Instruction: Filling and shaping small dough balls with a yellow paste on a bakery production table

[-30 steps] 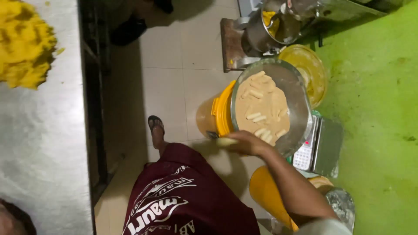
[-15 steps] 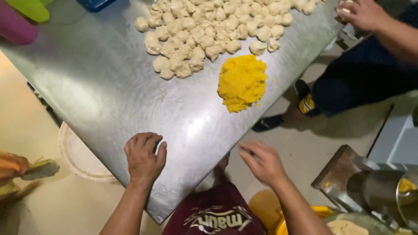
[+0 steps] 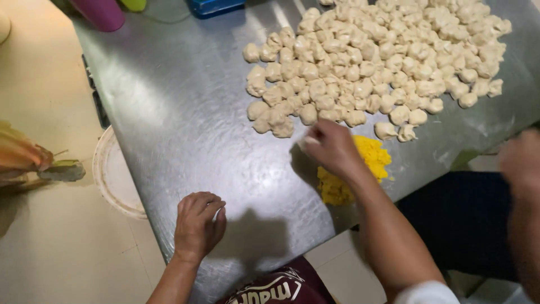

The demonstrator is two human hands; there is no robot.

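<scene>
Half a second back both hands lay near the worktop's near edge; now the right hand (image 3: 332, 147) has reached forward across the steel worktop (image 3: 185, 112) to the near rim of the heap of dough pieces (image 3: 371, 62), while the left hand (image 3: 197, 225) remains by the edge. The view has also drawn closer, so the yellow filling mound (image 3: 360, 169) sits lower in the picture and is now partly covered by the right wrist and forearm.

That right hand is curled, its fingers pinched on a small pale dough lump (image 3: 308, 142) at the fingertips; the lump is blurred and mostly hidden by the fingers. The left hand rests knuckles up, fingers folded under into a loose fist; whether anything sits inside it cannot be told.

Dough pieces spread over the far right of the worktop, the heap cut off by the top edge. The yellow mound lies just nearer than the heap, close to the worktop's right corner.

At the right edge another person's arm (image 3: 520, 169) is a blur, the hand not readable, above dark clothing (image 3: 461, 219). A round white lid or basin (image 3: 115, 174) on the floor is half tucked under the worktop. Pink and green containers (image 3: 104, 11) and a blue box (image 3: 216, 5) are clipped by the top edge.
</scene>
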